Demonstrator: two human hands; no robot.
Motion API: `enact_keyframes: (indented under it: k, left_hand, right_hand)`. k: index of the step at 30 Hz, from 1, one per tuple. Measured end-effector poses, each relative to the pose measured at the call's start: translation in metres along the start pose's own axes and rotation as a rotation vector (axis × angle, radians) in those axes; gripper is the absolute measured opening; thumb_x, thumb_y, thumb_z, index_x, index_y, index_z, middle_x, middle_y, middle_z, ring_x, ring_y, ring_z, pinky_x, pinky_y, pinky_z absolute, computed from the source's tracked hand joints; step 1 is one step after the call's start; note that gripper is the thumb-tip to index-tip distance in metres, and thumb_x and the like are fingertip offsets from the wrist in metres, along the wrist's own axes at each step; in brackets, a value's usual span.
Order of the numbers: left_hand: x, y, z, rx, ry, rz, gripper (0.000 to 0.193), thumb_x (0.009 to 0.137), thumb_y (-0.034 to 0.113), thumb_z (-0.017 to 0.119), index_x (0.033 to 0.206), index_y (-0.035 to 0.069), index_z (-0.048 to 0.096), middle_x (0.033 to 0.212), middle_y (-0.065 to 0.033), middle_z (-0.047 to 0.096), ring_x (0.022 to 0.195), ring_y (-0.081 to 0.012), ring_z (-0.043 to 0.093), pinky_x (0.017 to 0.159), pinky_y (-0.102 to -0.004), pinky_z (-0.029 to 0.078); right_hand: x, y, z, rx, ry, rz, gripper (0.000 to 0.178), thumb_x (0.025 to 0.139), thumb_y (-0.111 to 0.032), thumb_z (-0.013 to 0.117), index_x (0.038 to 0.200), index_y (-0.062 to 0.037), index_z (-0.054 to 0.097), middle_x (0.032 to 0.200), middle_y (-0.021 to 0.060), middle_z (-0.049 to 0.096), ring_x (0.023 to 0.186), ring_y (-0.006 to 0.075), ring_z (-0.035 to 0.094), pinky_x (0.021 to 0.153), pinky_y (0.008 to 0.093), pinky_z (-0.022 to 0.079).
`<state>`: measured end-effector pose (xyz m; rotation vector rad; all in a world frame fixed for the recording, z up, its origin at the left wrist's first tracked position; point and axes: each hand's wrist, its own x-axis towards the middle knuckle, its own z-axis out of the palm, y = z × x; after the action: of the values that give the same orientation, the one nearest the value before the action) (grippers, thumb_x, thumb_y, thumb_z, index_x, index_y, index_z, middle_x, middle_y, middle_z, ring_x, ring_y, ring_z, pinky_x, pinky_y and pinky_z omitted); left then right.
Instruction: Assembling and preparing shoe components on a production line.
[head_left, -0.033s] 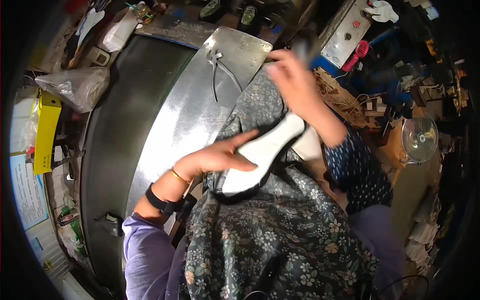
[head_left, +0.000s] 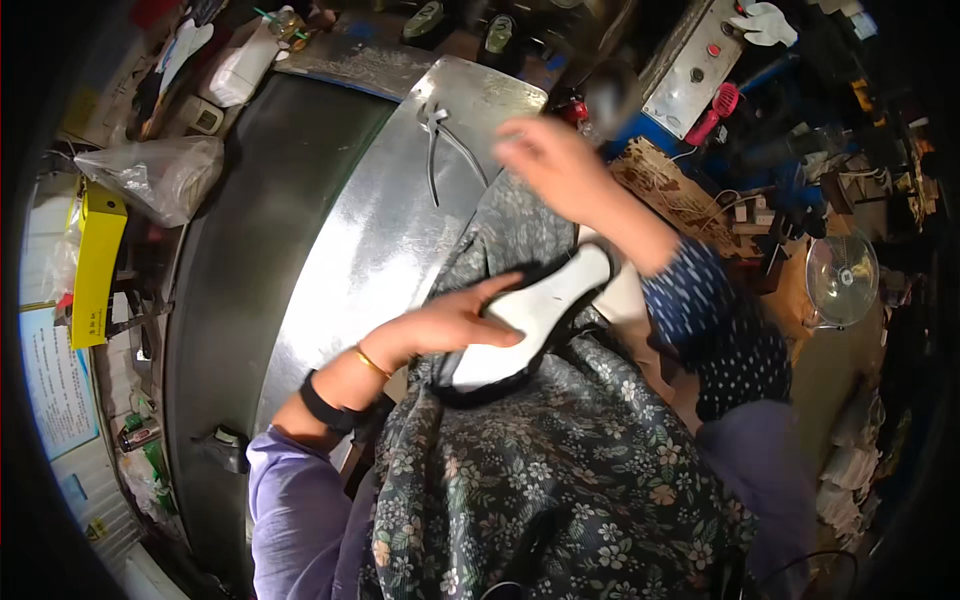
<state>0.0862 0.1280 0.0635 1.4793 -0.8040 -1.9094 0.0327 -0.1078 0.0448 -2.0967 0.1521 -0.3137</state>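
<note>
My left hand (head_left: 440,325) grips a black shoe (head_left: 530,369) by its side, fingers wrapped over it and thumb along the edge. The shoe lies tilted on my lap with its bottom up, and a white insole (head_left: 545,308) shows inside the black rim. My right hand (head_left: 550,165) is raised beyond the shoe's far end, apart from it. Motion smears its fingers, so I cannot make out anything in them. Pincers (head_left: 436,135) lie on the metal plate (head_left: 345,250) to the left of my right hand.
A dark conveyor belt (head_left: 255,240) runs along the left, beside a yellow box (head_left: 98,265) and a clear plastic bag (head_left: 170,180). A floral apron (head_left: 560,480) covers my lap. At the right are a control panel (head_left: 695,70), a pink handheld fan (head_left: 715,110) and a round fan (head_left: 842,280).
My right hand has moved a little to the left. The shoe has turned slightly in my left hand, and more of its black rim shows around the far end.
</note>
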Motion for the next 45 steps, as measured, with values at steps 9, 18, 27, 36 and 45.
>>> enact_keyframes:
  k: [9, 18, 27, 36, 45]
  left_hand:
    - [0.011, -0.003, 0.025, 0.45, 0.32, -0.002, 0.08, 0.081, 0.038, 0.074, 0.146, 0.007, 0.039, 0.102, -0.0186, 0.069, 0.095, -0.0249, 0.068, 0.085, -0.0312, 0.049]
    - [0.013, -0.002, 0.008, 0.493, 0.362, 0.204, 0.077, 0.079, 0.025, 0.079, 0.142, 0.002, 0.042, 0.096, -0.0096, 0.069, 0.082, -0.0103, 0.063, 0.075, -0.026, 0.05]
    - [0.021, -0.009, 0.012, 0.711, 0.508, 0.151, 0.046, 0.09, 0.041, 0.065, 0.109, -0.001, 0.062, 0.073, -0.0192, 0.066, 0.065, -0.0308, 0.066, 0.06, -0.039, 0.05]
    - [0.013, -0.031, 0.023, 0.476, 0.475, 0.092, 0.051, 0.092, 0.038, 0.062, 0.125, -0.001, 0.059, 0.082, -0.0204, 0.069, 0.079, -0.0331, 0.069, 0.072, -0.0383, 0.054]
    - [0.023, -0.049, 0.023, -0.09, 0.374, 0.265, 0.073, 0.088, 0.023, 0.074, 0.146, 0.002, 0.037, 0.123, -0.0069, 0.06, 0.111, -0.0121, 0.054, 0.098, -0.0267, 0.043]
  right_hand:
    - [0.105, 0.041, 0.14, -0.837, -0.398, 0.323, 0.053, 0.081, -0.033, 0.063, 0.12, 0.0023, 0.064, 0.13, 0.0266, 0.052, 0.128, 0.0376, 0.044, 0.099, 0.0436, 0.045]
    - [-0.006, -0.005, -0.037, 0.387, -0.269, 0.436, 0.023, 0.1, -0.019, 0.047, 0.101, 0.0011, 0.058, 0.074, 0.004, 0.058, 0.06, 0.0087, 0.052, 0.055, 0.0245, 0.041]
    - [-0.18, -0.054, -0.043, 0.113, -0.339, 0.668, 0.03, 0.098, -0.03, 0.055, 0.106, -0.002, 0.06, 0.082, 0.0032, 0.062, 0.074, 0.011, 0.056, 0.068, 0.0304, 0.048]
    - [-0.156, -0.055, -0.051, 0.23, -0.867, 0.715, 0.033, 0.099, -0.031, 0.054, 0.113, -0.0022, 0.061, 0.098, 0.0037, 0.064, 0.094, 0.0108, 0.055, 0.083, 0.0296, 0.044]
    - [-0.145, 0.003, -0.014, -0.16, -0.64, 0.293, 0.042, 0.092, -0.038, 0.063, 0.078, 0.0011, 0.061, 0.076, 0.0217, 0.061, 0.074, 0.0401, 0.061, 0.064, 0.044, 0.048]
